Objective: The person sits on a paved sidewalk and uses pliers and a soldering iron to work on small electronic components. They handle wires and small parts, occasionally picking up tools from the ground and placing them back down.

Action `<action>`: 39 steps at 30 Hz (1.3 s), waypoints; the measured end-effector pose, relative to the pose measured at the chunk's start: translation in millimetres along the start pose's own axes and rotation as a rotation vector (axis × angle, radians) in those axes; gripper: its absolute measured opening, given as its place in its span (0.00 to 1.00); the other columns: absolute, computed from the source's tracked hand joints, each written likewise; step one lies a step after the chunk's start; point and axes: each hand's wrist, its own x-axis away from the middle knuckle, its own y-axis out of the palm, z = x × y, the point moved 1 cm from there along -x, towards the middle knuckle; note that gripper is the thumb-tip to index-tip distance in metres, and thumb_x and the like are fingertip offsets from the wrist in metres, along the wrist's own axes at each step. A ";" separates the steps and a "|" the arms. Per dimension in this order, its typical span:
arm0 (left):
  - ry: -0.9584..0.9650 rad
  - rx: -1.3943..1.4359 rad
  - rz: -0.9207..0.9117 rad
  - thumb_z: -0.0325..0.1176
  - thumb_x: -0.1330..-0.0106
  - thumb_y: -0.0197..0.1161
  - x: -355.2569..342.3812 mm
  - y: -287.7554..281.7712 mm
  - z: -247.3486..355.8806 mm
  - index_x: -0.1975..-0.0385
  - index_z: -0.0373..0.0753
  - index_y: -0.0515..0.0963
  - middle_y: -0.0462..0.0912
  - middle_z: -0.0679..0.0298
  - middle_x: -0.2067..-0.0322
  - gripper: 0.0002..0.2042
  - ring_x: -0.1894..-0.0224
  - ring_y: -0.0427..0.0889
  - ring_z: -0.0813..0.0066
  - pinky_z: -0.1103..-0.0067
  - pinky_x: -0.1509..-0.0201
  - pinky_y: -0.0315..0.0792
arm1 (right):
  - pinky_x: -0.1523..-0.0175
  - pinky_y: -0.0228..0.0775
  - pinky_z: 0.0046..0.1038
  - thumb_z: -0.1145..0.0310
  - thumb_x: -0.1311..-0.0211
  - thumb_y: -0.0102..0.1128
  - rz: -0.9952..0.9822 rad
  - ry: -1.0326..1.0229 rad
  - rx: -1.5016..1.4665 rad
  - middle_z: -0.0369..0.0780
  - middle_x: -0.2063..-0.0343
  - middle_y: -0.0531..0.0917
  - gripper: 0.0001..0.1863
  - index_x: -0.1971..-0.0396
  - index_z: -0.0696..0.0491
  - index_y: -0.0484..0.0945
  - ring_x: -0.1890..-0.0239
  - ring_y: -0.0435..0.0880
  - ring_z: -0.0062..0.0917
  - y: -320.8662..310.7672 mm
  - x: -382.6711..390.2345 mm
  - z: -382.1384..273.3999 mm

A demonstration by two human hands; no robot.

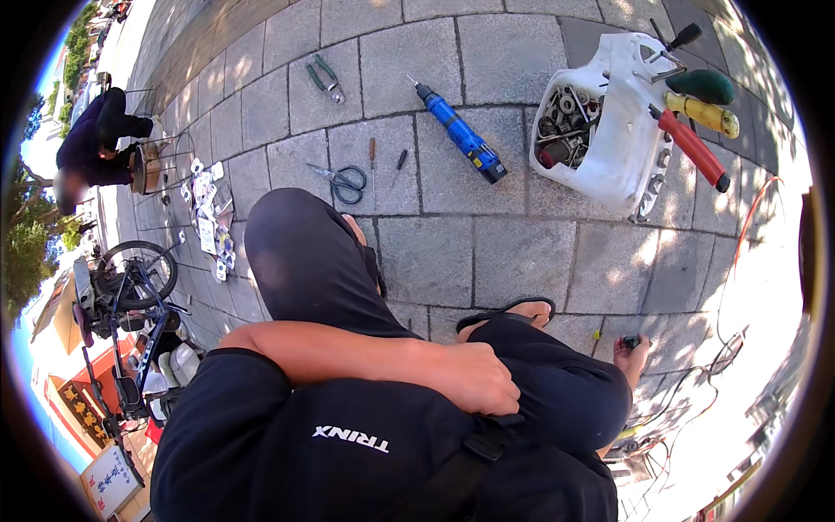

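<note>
My left hand [477, 378] is curled into a fist over my lap, just above the black strap buckle [489, 442]; whatever it may hold is hidden. Out past my right knee, my right hand [632, 358] is low by the paving, closed on a small dark object [631, 341] too small to name. In front of me lie scissors [341, 183], a brown-handled screwdriver [372, 165], a black-handled screwdriver [400, 163], green-handled pliers [326, 80] and a blue electric screwdriver [461, 132].
A cut white plastic jug [600, 165] holds metal parts, with red, yellow and green handled tools in its side. An orange cable [739, 248] runs at the right. Papers [211, 217], a bicycle [139, 296] and a seated person [100, 139] are at the left.
</note>
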 end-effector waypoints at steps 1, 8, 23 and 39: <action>-0.040 -0.099 -0.027 0.35 0.32 0.65 17.3 -16.7 9.0 0.67 0.38 0.76 0.79 0.60 0.69 0.09 0.62 0.84 0.58 0.64 0.64 0.77 | 0.63 0.83 0.38 0.54 0.28 0.63 -0.054 -0.029 0.048 0.42 0.67 0.84 0.16 0.56 0.52 0.77 0.67 0.85 0.34 8.1 10.2 1.8; -0.310 0.040 1.102 0.40 0.24 0.70 226.9 -265.8 -12.8 0.47 0.34 0.84 0.82 0.71 0.68 0.16 0.71 0.80 0.83 0.85 0.69 0.71 | 0.58 0.84 0.34 0.65 0.28 0.63 -0.363 -0.254 1.010 0.40 0.62 0.85 0.14 0.53 0.60 0.83 0.62 0.87 0.28 131.9 185.0 -16.7; -0.995 0.118 1.576 0.37 0.26 0.69 450.4 -182.3 -308.1 0.47 0.31 0.85 0.88 0.65 0.64 0.16 0.71 0.82 0.79 0.79 0.67 0.76 | 0.40 0.75 0.42 0.68 0.38 0.58 -0.984 -0.794 2.097 0.51 0.52 0.83 0.14 0.58 0.57 0.86 0.48 0.84 0.49 447.3 423.6 105.4; -0.856 -0.492 1.065 0.36 0.29 0.69 407.9 -179.9 -293.4 0.50 0.40 0.86 0.86 0.55 0.57 0.12 0.53 0.87 0.54 0.66 0.48 0.80 | 0.43 0.77 0.39 0.67 0.36 0.59 -0.966 -0.605 1.771 0.53 0.55 0.86 0.15 0.56 0.58 0.87 0.51 0.87 0.44 486.6 392.0 261.1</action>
